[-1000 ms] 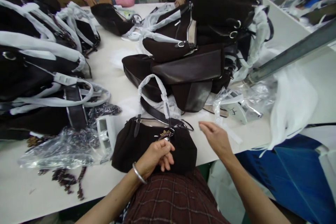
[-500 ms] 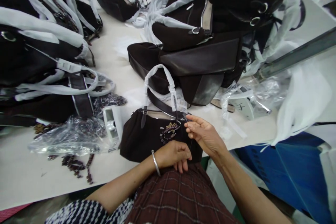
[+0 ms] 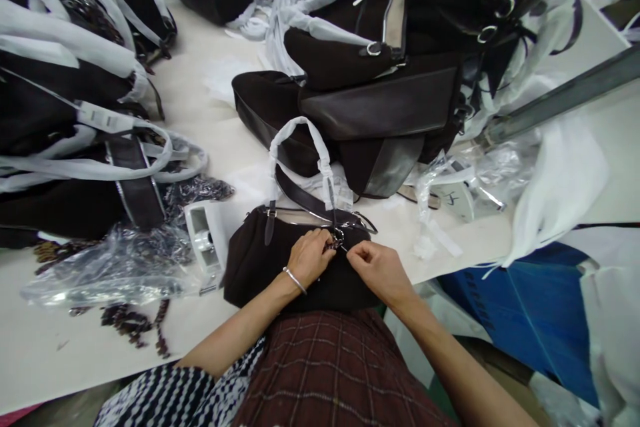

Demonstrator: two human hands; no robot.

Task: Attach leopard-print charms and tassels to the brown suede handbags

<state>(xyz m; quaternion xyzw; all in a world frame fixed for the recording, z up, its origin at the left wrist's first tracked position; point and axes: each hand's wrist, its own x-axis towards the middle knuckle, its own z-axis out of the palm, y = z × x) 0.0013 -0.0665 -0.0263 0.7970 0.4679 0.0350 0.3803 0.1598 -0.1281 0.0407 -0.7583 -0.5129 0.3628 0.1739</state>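
A dark brown handbag (image 3: 295, 280) stands in front of me at the table edge, its top unzipped and its handle (image 3: 300, 123) wrapped in white padding. My left hand (image 3: 310, 257) lies over the bag's front, fingers closed on a dark beaded chain charm (image 3: 336, 240) hanging below the handle's right end. The fingers hide most of this charm. On its right, my right hand (image 3: 377, 270) is closed in a pinch on the end of a thin cord, which is mostly hidden. Both hands are close together against the bag.
More dark handbags (image 3: 380, 100) are piled behind, others (image 3: 60, 193) at left. Left of my bag stand a white tape dispenser (image 3: 207, 237), clear plastic bags (image 3: 125, 260) and loose braided chains (image 3: 125, 320). A tape roll (image 3: 453, 200) and white strips (image 3: 560, 180) lie right.
My left hand has risen from the bag's lower front and closed on the chain charm. My right hand has moved slightly down, still pinching. The view has shifted a little.
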